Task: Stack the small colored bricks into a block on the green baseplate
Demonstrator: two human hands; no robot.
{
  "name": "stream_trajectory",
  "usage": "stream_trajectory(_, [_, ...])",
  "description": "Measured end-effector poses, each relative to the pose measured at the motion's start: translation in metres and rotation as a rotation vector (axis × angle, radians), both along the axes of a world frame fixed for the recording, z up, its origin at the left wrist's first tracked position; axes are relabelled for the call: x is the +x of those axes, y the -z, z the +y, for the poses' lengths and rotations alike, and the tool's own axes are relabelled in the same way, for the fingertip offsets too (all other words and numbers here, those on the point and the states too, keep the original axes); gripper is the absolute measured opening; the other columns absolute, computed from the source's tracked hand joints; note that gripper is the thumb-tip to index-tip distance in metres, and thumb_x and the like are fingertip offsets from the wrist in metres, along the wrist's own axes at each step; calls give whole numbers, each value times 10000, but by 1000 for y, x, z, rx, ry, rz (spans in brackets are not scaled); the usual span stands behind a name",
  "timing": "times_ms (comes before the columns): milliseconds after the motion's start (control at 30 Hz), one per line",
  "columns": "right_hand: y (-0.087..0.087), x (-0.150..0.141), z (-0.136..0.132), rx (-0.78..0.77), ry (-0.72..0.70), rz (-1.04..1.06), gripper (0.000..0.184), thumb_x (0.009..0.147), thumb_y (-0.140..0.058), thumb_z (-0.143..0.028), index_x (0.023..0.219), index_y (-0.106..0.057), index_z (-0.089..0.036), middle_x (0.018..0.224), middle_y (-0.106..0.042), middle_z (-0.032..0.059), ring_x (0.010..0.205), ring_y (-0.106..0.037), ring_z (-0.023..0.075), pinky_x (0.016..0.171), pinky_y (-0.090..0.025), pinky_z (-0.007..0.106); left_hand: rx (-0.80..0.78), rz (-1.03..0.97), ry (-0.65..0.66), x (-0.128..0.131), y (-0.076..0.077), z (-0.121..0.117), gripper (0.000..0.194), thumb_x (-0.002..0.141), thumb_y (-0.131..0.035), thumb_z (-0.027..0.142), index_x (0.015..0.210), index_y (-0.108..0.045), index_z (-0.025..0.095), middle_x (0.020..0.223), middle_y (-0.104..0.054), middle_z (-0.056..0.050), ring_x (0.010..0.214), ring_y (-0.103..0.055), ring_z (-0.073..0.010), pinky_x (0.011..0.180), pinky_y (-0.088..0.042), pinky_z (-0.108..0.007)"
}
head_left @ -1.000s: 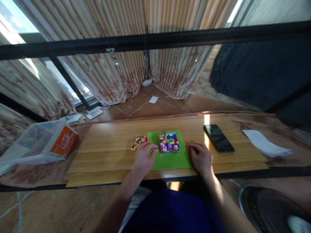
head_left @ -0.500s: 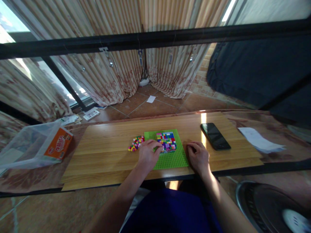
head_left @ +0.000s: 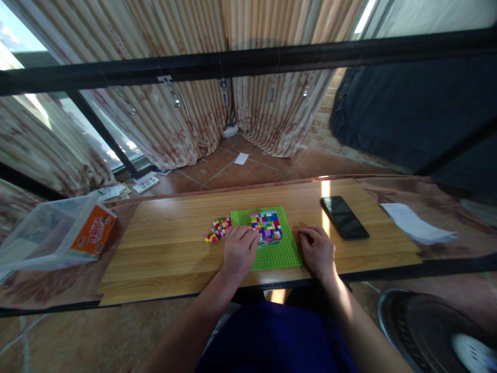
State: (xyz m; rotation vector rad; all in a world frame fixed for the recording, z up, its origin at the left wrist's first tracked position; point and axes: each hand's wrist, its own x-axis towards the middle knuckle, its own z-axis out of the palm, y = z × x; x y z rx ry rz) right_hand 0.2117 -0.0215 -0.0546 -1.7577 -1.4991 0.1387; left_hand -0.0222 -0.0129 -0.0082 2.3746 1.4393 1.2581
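at one green baseplate [head_left: 276, 257], two hands [head_left: 239, 253]

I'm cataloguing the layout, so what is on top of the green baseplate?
A block of multicoloured bricks sits on the green baseplate. The left hand covers its near-left part, so whatever is there stays hidden.

One green baseplate [head_left: 274, 257] bears one brick block [head_left: 271, 224]. Around it: one left hand [head_left: 239, 249] at eight o'clock, one right hand [head_left: 319, 250] at three; one brick heap [head_left: 218, 229], one plastic bin [head_left: 46, 233] at nine; one phone [head_left: 345, 218] past two.
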Motion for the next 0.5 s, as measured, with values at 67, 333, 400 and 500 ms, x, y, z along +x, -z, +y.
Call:
stream_trajectory(67, [1, 0, 0, -3, -2, -2, 270, 852, -498, -313, 833, -732, -180, 972, -693, 95, 887, -637, 215, 781, -507, 338, -4, 13, 6, 0, 0, -1, 167, 904, -582, 230, 781, -691, 206, 853, -693, -35, 839, -593, -178, 807, -436, -347])
stream_trajectory(333, [4, 2, 0, 10, -14, 4, 271, 854, -498, -329, 833, -728, -189, 972, -691, 93, 896, -635, 221, 787, -506, 349, -130, 126, 28, -2, -7, 4, 216, 920, -553, 252, 753, -687, 222, 840, -689, -24, 851, -587, -183, 822, -415, -368])
stream_trajectory(400, [4, 3, 0, 12, -12, -4, 280, 856, -496, -339, 833, -728, -186, 967, -691, 92, 889, -637, 219, 784, -505, 346, -140, 129, 33, -2, -7, 4, 213, 917, -559, 254, 747, -684, 224, 838, -691, -16, 847, -586, -179, 819, -411, -366])
stream_trajectory(500, [6, 4, 1, 7, -10, -19, 296, 856, -493, -356, 831, -729, -179, 966, -692, 96, 877, -639, 219, 775, -505, 344, -131, 107, 25, -2, -7, 1, 192, 916, -564, 260, 776, -692, 233, 848, -697, -11, 852, -584, -179, 830, -412, -368])
